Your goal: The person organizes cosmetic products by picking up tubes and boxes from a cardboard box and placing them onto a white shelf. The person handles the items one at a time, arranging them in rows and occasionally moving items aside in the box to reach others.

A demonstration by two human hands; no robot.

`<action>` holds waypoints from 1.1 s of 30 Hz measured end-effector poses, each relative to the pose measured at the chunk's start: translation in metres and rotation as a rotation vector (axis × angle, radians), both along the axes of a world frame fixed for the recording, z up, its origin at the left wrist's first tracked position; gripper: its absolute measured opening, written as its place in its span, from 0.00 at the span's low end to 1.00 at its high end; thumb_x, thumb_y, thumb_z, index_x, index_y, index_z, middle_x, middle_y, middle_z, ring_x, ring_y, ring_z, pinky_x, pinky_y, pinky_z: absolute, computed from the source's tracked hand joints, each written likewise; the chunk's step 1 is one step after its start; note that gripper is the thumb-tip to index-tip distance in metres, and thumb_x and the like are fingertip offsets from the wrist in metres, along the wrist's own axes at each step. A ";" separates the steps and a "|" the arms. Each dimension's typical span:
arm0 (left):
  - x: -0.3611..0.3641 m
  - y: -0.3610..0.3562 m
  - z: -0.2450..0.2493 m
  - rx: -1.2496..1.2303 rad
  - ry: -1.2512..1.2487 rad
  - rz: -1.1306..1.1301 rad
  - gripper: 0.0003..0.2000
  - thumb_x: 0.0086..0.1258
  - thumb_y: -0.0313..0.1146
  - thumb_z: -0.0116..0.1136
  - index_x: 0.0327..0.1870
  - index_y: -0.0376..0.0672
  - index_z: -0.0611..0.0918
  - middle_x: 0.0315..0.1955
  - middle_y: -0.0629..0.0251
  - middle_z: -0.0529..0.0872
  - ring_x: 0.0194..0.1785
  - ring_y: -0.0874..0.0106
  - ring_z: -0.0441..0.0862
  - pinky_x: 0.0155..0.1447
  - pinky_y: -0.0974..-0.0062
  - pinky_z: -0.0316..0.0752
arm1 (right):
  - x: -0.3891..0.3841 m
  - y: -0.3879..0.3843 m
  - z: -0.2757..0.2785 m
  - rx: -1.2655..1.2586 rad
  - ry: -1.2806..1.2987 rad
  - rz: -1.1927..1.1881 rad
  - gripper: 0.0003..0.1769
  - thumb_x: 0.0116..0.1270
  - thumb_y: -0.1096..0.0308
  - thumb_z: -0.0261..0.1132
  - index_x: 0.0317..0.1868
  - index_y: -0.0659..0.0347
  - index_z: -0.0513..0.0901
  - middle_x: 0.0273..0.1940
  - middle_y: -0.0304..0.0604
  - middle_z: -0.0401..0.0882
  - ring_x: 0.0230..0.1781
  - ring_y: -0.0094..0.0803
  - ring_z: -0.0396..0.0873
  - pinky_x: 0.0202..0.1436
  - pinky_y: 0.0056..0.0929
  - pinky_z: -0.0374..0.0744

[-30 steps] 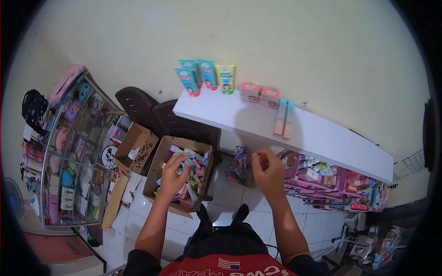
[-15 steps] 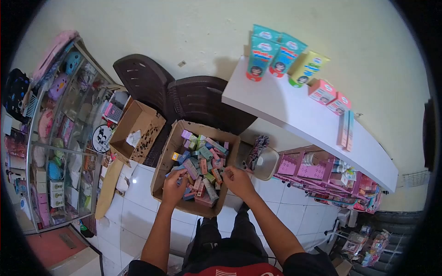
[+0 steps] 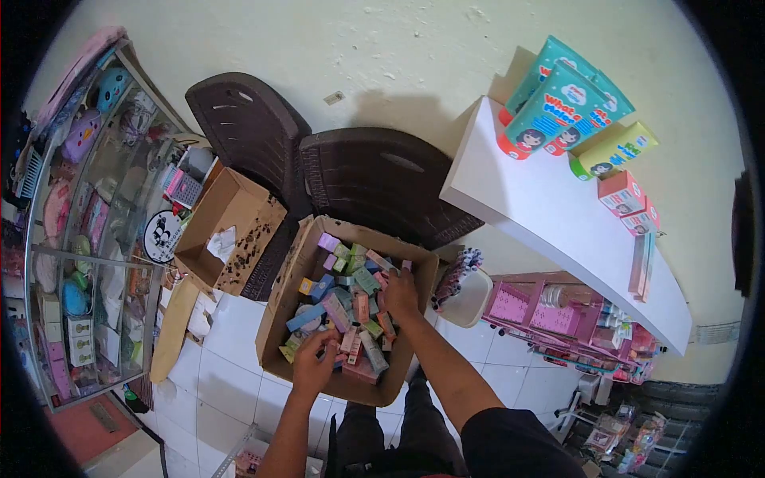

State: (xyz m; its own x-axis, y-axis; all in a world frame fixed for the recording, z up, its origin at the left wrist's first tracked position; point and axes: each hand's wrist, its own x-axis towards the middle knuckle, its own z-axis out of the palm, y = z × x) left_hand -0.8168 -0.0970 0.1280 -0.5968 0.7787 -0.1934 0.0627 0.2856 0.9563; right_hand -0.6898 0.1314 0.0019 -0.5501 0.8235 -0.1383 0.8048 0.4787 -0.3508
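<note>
A cardboard carton (image 3: 275, 360) in front of my legs holds a jumble of small cosmetic boxes (image 3: 340, 315) in pink, green, blue, purple and orange. My right hand (image 3: 401, 299) reaches over the carton's right side. Its closed fingers are at a small purple-ended box (image 3: 407, 264), partly hidden by the hand. At the near left of the pile, my left hand (image 3: 313, 365) hovers low with curled fingers. Whatever lies inside those fingers, if anything, cannot be made out.
A second carton (image 3: 209, 263) with a crumpled white paper stands on a dark chair (image 3: 239, 119). Tubes (image 3: 550, 111) and small boxes (image 3: 621, 193) line a white shelf (image 3: 510, 187) at right. A glass display case (image 3: 96, 263) is left; a pink rack (image 3: 550, 307) stands right.
My right hand has moved farther into the carton, toward its far right side. The left hand has drawn back toward the near left edge. The view has shifted a little.
</note>
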 end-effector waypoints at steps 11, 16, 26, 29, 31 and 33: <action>-0.006 0.017 0.015 -0.049 0.139 -0.076 0.12 0.72 0.27 0.62 0.54 0.37 0.85 0.42 0.56 0.87 0.41 0.66 0.85 0.47 0.70 0.79 | -0.009 0.004 0.012 -0.099 -0.049 -0.154 0.27 0.57 0.66 0.75 0.57 0.66 0.81 0.56 0.59 0.76 0.55 0.57 0.79 0.58 0.50 0.80; -0.006 0.038 0.032 -0.070 0.164 -0.168 0.14 0.70 0.27 0.63 0.56 0.38 0.84 0.47 0.54 0.86 0.44 0.62 0.85 0.49 0.68 0.80 | 0.008 -0.006 0.091 -0.128 0.179 -0.146 0.25 0.59 0.69 0.72 0.58 0.63 0.83 0.53 0.60 0.78 0.56 0.57 0.80 0.59 0.49 0.80; 0.040 0.046 0.085 0.108 0.547 -0.444 0.22 0.66 0.31 0.70 0.62 0.43 0.83 0.57 0.53 0.83 0.56 0.50 0.83 0.64 0.55 0.75 | 0.099 -0.052 0.229 -0.513 0.420 0.122 0.21 0.61 0.71 0.71 0.56 0.58 0.86 0.51 0.51 0.79 0.54 0.46 0.79 0.57 0.37 0.78; 0.047 0.042 0.107 0.131 0.440 -0.554 0.20 0.66 0.33 0.71 0.59 0.41 0.84 0.50 0.53 0.87 0.55 0.52 0.84 0.60 0.59 0.77 | 0.127 -0.051 0.258 -0.491 0.471 0.276 0.18 0.65 0.73 0.70 0.56 0.59 0.86 0.55 0.48 0.79 0.56 0.44 0.81 0.59 0.36 0.80; 0.053 0.050 0.134 0.074 0.350 -0.633 0.19 0.66 0.34 0.71 0.57 0.39 0.85 0.48 0.53 0.88 0.54 0.53 0.84 0.59 0.61 0.78 | 0.140 -0.045 0.286 -0.575 0.503 0.199 0.18 0.65 0.73 0.70 0.56 0.59 0.86 0.55 0.47 0.80 0.56 0.41 0.81 0.57 0.34 0.80; 0.062 0.062 0.174 0.064 0.419 -0.667 0.18 0.66 0.35 0.72 0.54 0.38 0.86 0.48 0.53 0.88 0.50 0.53 0.86 0.53 0.63 0.80 | 0.152 -0.044 0.306 -0.644 0.547 0.131 0.18 0.66 0.72 0.71 0.56 0.59 0.86 0.55 0.46 0.80 0.55 0.37 0.81 0.55 0.33 0.81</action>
